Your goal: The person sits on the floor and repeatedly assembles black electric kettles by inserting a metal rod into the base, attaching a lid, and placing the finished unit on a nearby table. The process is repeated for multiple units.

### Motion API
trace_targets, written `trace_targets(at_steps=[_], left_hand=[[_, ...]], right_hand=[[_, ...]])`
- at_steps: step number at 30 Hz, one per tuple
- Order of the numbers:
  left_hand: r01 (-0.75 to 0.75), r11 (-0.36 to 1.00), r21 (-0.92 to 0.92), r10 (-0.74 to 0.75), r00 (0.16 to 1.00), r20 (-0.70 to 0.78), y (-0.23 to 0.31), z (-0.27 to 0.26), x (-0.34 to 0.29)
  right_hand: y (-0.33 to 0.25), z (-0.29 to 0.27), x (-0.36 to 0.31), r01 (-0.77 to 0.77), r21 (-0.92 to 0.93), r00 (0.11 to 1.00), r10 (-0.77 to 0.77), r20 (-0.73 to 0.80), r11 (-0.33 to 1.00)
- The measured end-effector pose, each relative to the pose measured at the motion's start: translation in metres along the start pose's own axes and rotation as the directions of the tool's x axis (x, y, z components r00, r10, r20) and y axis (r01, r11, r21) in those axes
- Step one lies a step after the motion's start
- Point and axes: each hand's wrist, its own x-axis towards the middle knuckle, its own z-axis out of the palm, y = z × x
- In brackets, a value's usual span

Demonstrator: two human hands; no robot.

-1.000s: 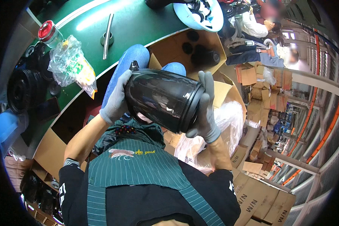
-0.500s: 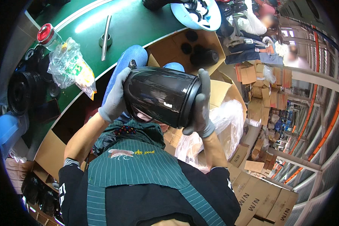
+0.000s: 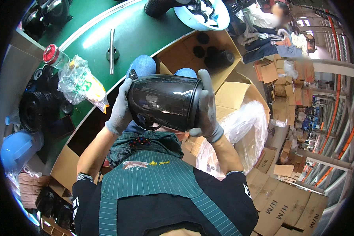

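Beside the green desk [image 3: 88, 59], my left hand [image 3: 120, 110] clasps one end of the glossy black jug [image 3: 163, 102] near my knees [image 3: 142, 66], my right hand [image 3: 208, 112] cups the other, and slackening either could drop it.

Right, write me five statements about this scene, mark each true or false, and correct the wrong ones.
1. The grey-gloved left hand and grey-gloved right hand both hold the glossy black rounded vessel. True.
2. The round light-blue plastic basin is empty. False: the basin holds black and white parts.
3. The open brown cardboard box beyond the knees contains black pieces. True.
4. The striped cloth apron is bright red. False: the apron is dark green with pale stripes.
5. The slim silver metal tube is gripped in the right hand. False: the tube is at the green table, apart from both hands.
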Motion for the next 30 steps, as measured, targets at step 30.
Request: trace_targets(at_steps=[30], left_hand=[[-0.753, -0.341, 0.562, 0.469, 0.382, 0.796, 0.007, 0.134, -0.05]], right_hand=[[0.058, 0.028, -0.057, -0.382, 0.895, 0.587, 0.688, 0.427, -0.231]])
